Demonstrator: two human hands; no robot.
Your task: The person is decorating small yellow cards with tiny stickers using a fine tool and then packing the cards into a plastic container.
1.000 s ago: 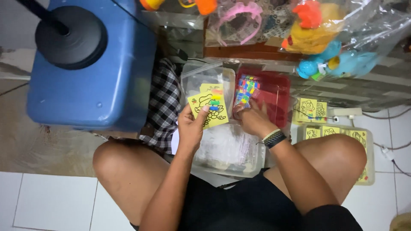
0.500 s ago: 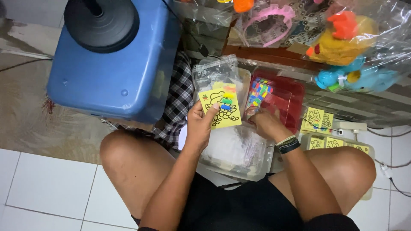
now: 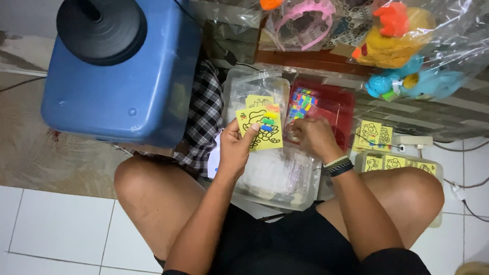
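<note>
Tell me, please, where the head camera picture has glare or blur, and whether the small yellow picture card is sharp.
Head view: even indoor light; white glare on the clear plastic toy bags at top right. The yellow picture card in the left hand is fairly sharp, though its drawing is small. The right hand is slightly soft. The clear plastic tray beneath looks hazy.

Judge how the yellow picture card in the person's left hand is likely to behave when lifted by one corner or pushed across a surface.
The yellow picture card stays flat though the left hand pinches only its lower edge, so it is probably fairly stiff. It looks thin, so likely very light and easily blown or flicked away. Lying flat, it would probably slide rather than roll or tip.
</note>
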